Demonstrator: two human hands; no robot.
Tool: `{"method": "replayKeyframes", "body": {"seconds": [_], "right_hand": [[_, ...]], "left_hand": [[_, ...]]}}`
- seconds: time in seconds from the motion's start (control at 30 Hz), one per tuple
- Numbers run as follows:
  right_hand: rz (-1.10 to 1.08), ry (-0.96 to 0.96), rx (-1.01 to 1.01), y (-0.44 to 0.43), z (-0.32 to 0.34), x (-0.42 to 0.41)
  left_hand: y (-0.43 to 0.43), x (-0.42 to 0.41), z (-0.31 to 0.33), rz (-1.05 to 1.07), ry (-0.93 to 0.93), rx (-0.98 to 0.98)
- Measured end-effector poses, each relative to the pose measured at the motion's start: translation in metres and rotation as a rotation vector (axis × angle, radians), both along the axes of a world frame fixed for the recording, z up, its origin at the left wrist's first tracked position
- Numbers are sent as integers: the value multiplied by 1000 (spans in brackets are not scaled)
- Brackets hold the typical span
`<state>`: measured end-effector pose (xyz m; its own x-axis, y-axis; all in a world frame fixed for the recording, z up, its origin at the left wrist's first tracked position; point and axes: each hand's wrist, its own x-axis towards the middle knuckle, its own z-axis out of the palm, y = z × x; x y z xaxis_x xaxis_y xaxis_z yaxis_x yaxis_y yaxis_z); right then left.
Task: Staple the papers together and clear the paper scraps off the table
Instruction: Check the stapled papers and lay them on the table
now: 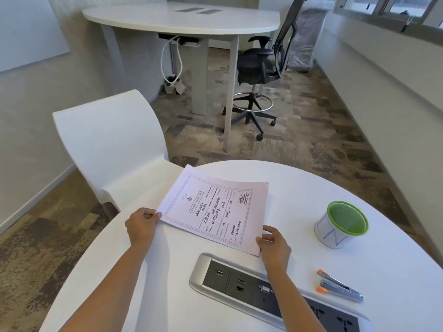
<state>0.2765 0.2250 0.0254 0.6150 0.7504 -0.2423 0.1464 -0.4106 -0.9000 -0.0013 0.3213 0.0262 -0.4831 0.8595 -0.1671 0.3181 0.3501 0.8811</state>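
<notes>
A stack of printed papers [213,209] lies on the round white table [299,188], its far left corner jutting past the table's edge. My left hand [141,226] pinches the near left corner of the papers. At the near right corner my right hand [273,245] grips the stack's edge, thumb on top. A silver stapler [340,286] with orange ends lies flat on the table to the right of my right forearm, apart from both hands. No paper scraps show on the table.
A white cup with a green mesh rim [342,224] stands at the right. A grey socket panel [263,288] is set into the table near me. A white chair [112,140] stands at the table's left; a tall table and black office chair [259,68] stand behind.
</notes>
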Motion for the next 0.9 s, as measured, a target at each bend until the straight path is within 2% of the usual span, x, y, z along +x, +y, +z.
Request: {"method": "replayKeyframes", "body": {"seconds": [0.3, 0.5, 0.8, 0.9], "right_hand": [[65, -279, -69, 0, -11, -4], [132, -441, -66, -1, -15, -7], [297, -831, 71, -27, -14, -17], [386, -958, 36, -31, -16, -15]], "left_hand": [[-5, -2, -12, -87, 222, -20], [-12, 1, -15, -189, 366, 77], [-42, 8, -29, -426, 801, 279], [-47, 8, -30, -502, 906, 228]]}}
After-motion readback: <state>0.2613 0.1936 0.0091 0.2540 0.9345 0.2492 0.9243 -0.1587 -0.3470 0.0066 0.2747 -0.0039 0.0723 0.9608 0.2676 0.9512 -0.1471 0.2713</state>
